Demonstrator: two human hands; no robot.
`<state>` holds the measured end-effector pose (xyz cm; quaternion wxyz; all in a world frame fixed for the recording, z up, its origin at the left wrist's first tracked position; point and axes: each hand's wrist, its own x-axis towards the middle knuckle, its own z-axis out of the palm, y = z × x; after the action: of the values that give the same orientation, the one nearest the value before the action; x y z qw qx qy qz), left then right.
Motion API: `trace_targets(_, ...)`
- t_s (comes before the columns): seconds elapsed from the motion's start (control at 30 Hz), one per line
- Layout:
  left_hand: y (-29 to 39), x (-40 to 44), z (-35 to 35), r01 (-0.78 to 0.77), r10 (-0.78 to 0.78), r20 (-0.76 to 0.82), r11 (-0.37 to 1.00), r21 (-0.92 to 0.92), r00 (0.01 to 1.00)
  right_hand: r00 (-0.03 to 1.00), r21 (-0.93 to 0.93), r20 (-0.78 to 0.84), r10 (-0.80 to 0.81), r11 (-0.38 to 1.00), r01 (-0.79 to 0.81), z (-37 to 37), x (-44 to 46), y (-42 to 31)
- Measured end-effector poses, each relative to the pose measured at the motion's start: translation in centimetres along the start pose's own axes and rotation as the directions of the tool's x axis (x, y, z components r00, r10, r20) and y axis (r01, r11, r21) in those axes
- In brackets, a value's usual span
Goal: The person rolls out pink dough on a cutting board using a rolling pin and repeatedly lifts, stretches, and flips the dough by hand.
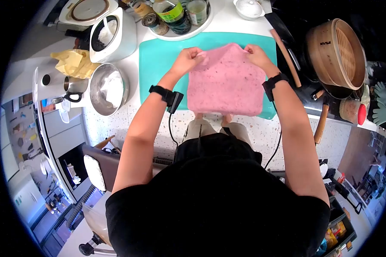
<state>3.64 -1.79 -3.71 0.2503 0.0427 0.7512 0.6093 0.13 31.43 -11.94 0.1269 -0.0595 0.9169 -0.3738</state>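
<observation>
A pink, dark-speckled sheet of dough [226,85] lies spread over the turquoise mat [161,47], its near edge at the mat's front edge. Its far edge is lifted into a peak between my two hands. My left hand [187,61] pinches the far left corner between thumb and fingers. At the far right corner, my right hand [258,55] grips the sheet the same way. Both wrists wear black straps with small devices and cables.
Left of the mat stand a metal bowl [121,92] with white residue and a rice cooker [131,36]. Jars [180,26] sit on a round tray behind. To the right are a thin wooden rod [286,58] and a bamboo steamer [324,55].
</observation>
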Motion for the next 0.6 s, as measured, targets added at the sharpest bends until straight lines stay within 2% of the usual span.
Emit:
trace_targets(0.03,0.7,-0.9,0.0,-0.03,0.03,0.034,1.0,-0.009,0.999,0.996,0.182,0.063,-0.064,0.982,0.052,-0.5,-0.3,-0.3)
trace_targets(0.07,1.5,-2.4,0.2,-0.063,0.064,0.052,0.998,-0.018,0.997,0.995,0.181,0.066,-0.081,0.981,0.067,-1.3,-1.5,-0.6)
trace_targets(0.13,3.8,-6.1,1.2,-0.046,0.049,0.044,0.997,-0.058,0.998,0.948,0.373,0.307,-0.089,0.927,-0.033,-4.3,-6.1,-3.0)
trace_targets(0.2,5.4,-9.2,1.2,-0.024,0.029,0.053,0.994,-0.104,0.998,0.932,0.413,0.336,-0.139,0.91,-0.013,-5.6,-8.2,-4.8)
trace_targets(0.27,6.5,-12.9,1.3,-0.021,0.032,0.118,0.995,-0.097,0.993,0.915,0.512,0.373,-0.151,0.856,-0.067,-7.8,-13.2,-7.7)
trace_targets(0.33,8.4,-18.1,1.0,0.005,0.018,0.261,0.996,-0.086,0.965,0.859,0.522,0.443,-0.255,0.853,-0.016,-10.4,-18.7,-10.2)
trace_targets(0.4,9.4,-19.6,1.2,0.059,-0.036,0.224,0.993,-0.099,0.974,0.84,0.505,0.484,-0.247,0.862,-0.038,-11.5,-20.7,-11.7)
trace_targets(0.43,10.2,-21.4,1.0,0.052,-0.015,0.263,0.99,-0.133,0.965,0.825,0.509,0.457,-0.333,0.859,0.065,-12.5,-23.4,-13.4)
trace_targets(0.5,11.6,-23.0,0.9,0.045,0.028,0.313,0.974,-0.221,0.949,0.822,0.525,0.455,-0.343,0.849,0.063,-14.1,-24.8,-15.6)
trace_targets(0.6,13.4,-24.6,0.1,0.047,0.04,0.36,0.972,-0.228,0.932,0.832,0.534,0.442,-0.336,0.843,0.057,-14.0,-26.5,-17.4)
